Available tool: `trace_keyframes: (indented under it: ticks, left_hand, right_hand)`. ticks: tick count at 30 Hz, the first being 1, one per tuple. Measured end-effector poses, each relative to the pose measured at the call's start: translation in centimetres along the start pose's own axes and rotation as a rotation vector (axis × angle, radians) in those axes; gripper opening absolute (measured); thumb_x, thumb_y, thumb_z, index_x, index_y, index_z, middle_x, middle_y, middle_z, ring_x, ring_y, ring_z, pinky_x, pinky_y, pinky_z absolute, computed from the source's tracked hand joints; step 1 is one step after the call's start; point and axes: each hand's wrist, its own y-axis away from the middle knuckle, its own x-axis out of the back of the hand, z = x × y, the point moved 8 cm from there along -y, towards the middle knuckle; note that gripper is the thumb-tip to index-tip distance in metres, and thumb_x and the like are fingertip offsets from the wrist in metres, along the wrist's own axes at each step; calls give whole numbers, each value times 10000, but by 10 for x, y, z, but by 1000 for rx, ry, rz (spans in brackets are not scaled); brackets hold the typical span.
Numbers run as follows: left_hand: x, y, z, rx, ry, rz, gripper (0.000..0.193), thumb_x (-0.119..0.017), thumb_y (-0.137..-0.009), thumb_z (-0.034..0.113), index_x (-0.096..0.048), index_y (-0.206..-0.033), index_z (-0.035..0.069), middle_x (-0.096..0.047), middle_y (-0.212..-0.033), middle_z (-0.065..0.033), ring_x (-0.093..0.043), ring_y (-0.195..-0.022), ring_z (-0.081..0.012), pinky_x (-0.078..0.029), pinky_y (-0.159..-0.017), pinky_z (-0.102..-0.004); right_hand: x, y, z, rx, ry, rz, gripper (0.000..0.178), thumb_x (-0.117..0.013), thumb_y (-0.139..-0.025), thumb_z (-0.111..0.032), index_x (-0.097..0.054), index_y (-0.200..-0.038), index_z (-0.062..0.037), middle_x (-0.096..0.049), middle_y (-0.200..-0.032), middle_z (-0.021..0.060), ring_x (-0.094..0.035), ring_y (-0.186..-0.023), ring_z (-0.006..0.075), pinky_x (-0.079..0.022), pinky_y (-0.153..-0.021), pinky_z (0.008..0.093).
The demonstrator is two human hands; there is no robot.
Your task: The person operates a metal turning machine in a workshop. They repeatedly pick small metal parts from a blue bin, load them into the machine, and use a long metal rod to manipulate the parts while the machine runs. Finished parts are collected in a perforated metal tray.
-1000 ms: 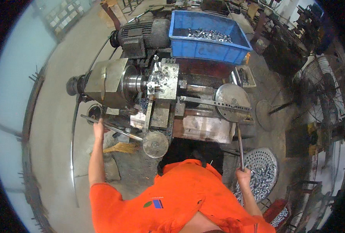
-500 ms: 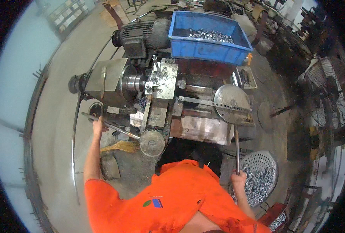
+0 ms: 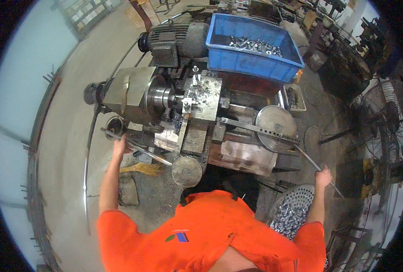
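I stand at a small metal lathe. My left hand point(image 3: 121, 145) is wrapped round a long steel lever rod point(image 3: 149, 155), which runs to a round disc point(image 3: 187, 172) at the machine's front. Out to the right, my right hand point(image 3: 323, 176) grips a second lever rod point(image 3: 308, 157), joined to a larger disc point(image 3: 269, 119) with a perforated flat bar point(image 3: 256, 128) across it. Between the hands are the chuck point(image 3: 158, 97) and the tool carriage point(image 3: 208, 97), whose top is strewn with shavings. A slim shiny piece shows between chuck and carriage; its kind is too small to tell.
Behind the carriage sits a blue crate point(image 3: 253, 59) with small metal parts. A perforated basin point(image 3: 300, 196) of similar parts stands low beside my right arm. A motor point(image 3: 178, 41) is at the back left, a broom point(image 3: 142, 168) below the left lever, a fan point(image 3: 383, 109) at far right.
My right hand has swung its lever outward to the right and up, from pointing toward me to slanting away. The carriage has shifted slightly rightward from the chuck. My left hand keeps its grip.
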Motion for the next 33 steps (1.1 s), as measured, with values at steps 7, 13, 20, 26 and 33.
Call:
trace_keyframes:
  ticks: [7,13,20,26,33]
  left_hand:
    - [49,-42,-118,-55,-273,16,518,-570,-809,473,-589,-999,-8,-634,-897,-177,-636,-845,-278,-501,-720,-397]
    - [-40,-20,-99,-234,-1263,-80,412,-559,-803,436,-617,-949,55,-629,-918,-201,-615,-826,-349,-492,-709,-444]
    - [-67,-32,-182,-183,-905,182,419,-558,-804,414,-558,-1014,51,-609,-917,-228,-610,-856,-360,-477,-756,-477]
    - [-46,-22,-134,-229,-1259,-149,472,-525,-819,495,-567,-1026,72,-628,-962,-176,-617,-881,-333,-494,-749,-441]
    - [-19,-4,-138,-115,-937,-322,416,-592,-798,340,-550,-1102,61,-619,-956,-214,-599,-883,-377,-485,-758,-430]
  right_hand:
    - [58,96,-102,184,-384,394,627,-621,-571,-165,-530,-1170,-5,-379,-1337,199,-370,-1216,375,-311,-1016,449]
    - [51,129,-103,146,-526,126,552,-601,-585,-116,-569,-1128,-21,-430,-1317,192,-397,-1216,365,-309,-1030,410]
    - [64,129,-146,236,-771,12,392,-597,-579,-95,-645,-963,-31,-573,-1134,203,-550,-1046,351,-425,-910,386]
    - [129,100,-196,323,-872,-38,333,-578,-574,-74,-644,-896,-17,-632,-973,163,-609,-914,297,-462,-828,342]
    - [212,66,-346,719,-975,-47,325,-605,-582,-98,-650,-897,-33,-639,-872,139,-623,-821,270,-480,-750,336]
